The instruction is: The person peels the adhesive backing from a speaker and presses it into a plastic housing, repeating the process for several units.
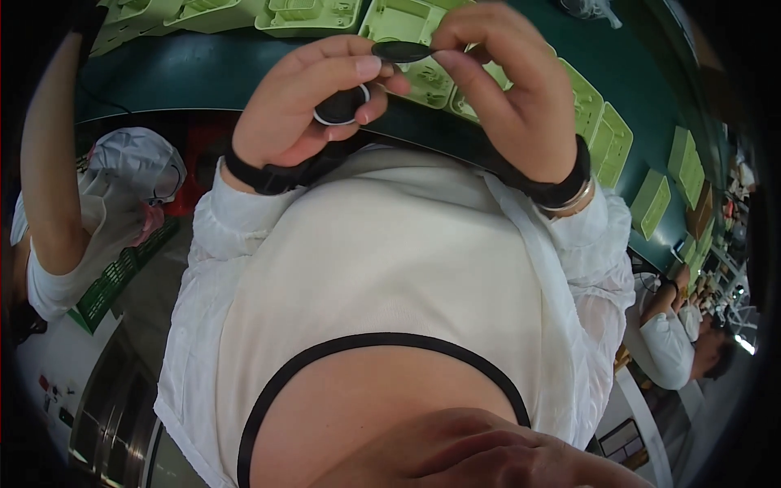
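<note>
My left hand point(281, 102) is closed round a black disc with a white rim point(342, 104), which rests against its curled fingers. Between my two hands is a thin, dark round piece point(403, 52), seen nearly edge-on. My left thumb and fingertips touch its left end. At its right end, the thumb and forefinger of my right hand point(521, 89) pinch the edge. Both hands are above the near edge of the green table, in front of light green plastic housings point(431, 81). What lies under my left fingers is partly hidden.
More light green housings point(309, 16) line the far side of the green table point(179, 77), and others point(651, 203) lie to the right. A co-worker's arm point(53, 146) is at the left, above a green basket point(122, 276). Another person point(671, 350) sits at the far right.
</note>
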A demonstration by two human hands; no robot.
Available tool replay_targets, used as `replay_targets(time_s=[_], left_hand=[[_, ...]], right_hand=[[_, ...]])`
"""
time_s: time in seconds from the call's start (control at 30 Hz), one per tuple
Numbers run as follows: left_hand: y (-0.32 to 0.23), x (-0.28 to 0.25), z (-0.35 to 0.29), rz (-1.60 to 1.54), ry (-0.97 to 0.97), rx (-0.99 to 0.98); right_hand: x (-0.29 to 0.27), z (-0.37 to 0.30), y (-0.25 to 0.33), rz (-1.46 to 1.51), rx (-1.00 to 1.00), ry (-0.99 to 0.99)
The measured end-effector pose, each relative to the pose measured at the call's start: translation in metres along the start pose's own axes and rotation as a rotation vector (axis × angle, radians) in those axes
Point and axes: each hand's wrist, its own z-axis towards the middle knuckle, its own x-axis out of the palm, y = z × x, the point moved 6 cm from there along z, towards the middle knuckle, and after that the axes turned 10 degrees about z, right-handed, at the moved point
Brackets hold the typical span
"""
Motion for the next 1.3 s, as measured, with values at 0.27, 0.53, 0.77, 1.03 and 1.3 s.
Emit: replay_targets(time_s=[0.27,0.53,0.77,1.03,1.3], left_hand=[[-0.023,-0.039,-0.014,1.298,-0.541,0.289],[-0.011,-0.029,0.015,1.316,-0.437,0.246],[-0.005,-0.022,0.019,1.319,-0.357,0.264],[0.005,-0.004,0.018,1.416,-0.362,0.318],[0.016,0.006,0.036,1.410,-0.343,0.291]], right_hand=[[0.001,0.054,-0.044,0.098,0.443,0.103],[-0.013,0.052,-0.054,-0.099,0.631,0.233],[-0.002,0.047,-0.074,-0.092,0.529,0.214],[0.000,0.030,-0.093,-0.131,0.526,0.329],[-0.011,0.025,-0.104,-0.200,0.500,0.355]])
